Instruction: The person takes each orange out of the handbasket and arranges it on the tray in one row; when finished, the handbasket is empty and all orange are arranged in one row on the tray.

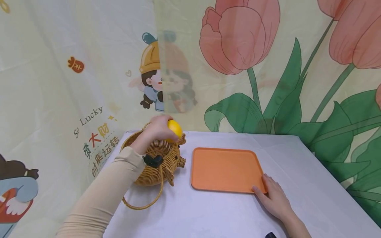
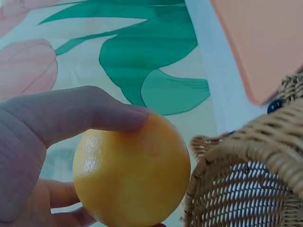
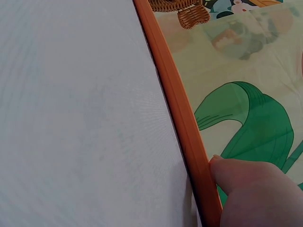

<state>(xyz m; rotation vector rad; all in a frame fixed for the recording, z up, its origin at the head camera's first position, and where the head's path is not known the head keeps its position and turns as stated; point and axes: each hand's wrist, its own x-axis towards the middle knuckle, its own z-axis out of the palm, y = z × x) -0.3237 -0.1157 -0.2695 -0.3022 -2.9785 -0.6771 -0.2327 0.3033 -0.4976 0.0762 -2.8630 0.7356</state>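
Note:
Over the mouth of a wicker basket (image 1: 151, 175) shaped like a pig, my left hand (image 1: 159, 128) grips a round yellow-orange fruit, seemingly an orange (image 1: 175, 129). In the left wrist view the thumb presses on top of the orange (image 2: 135, 175), and other fingers curl behind it. The basket's woven rim (image 2: 227, 151) is just right of the fruit there. My right hand (image 1: 276, 198) holds the near right corner of an orange tray (image 1: 226, 170), thumb at its front edge. In the right wrist view the thumb (image 3: 258, 189) touches the tray's side (image 3: 177, 104); the other fingers are hidden.
Basket and tray stand side by side on a white-covered table (image 1: 190, 215). The basket's handle (image 1: 143, 207) hangs down toward the near side. A printed cloth (image 1: 184, 66) with tulips and cartoon figures closes off the back and sides.

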